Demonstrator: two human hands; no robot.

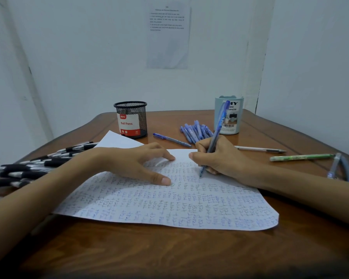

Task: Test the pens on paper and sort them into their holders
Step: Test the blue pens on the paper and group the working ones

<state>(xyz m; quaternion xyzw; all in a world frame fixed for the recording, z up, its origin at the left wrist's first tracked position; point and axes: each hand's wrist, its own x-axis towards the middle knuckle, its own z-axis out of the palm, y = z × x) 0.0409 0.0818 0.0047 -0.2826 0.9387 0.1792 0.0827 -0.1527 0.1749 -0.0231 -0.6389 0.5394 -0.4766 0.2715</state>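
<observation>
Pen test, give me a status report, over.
Right hand grips blue pen, tip on paper. Left hand presses paper flat. Loose pens lie beside the sheet, none blocking the writing.

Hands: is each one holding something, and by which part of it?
The right hand grips a blue pen low on its barrel, near the tip. The left hand holds nothing; its fingers rest on the paper.

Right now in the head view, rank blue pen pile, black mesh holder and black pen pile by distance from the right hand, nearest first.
1. Blue pen pile: just behind the right hand, which grips a blue pen.
2. Black mesh holder: back left, past the paper's far corner.
3. Black pen pile: far left, beyond the left hand.
</observation>
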